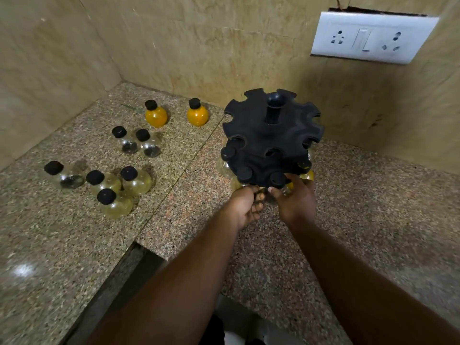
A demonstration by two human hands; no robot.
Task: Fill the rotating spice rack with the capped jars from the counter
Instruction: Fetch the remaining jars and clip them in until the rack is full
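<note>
The black two-tier spice rack [271, 135] stands on the counter near the back wall. Its upper tier's slots are empty; several capped jars hang in the lower tier. Both my hands are at the rack's front lower edge. My left hand [245, 206] and my right hand [297, 199] close from either side on a clear jar [271, 198], mostly hidden between them, under a black cap [277, 179] in a front slot. Loose jars with black caps stand to the left: two orange ones [156, 117] [198, 116], two clear ones [149, 145], and several pale yellow or clear ones [115, 204].
The granite counter [373, 220] runs into a tiled corner. A white socket plate [373, 37] sits on the back wall, upper right. A step edge in the counter [139, 242] lies at the lower left of my arms.
</note>
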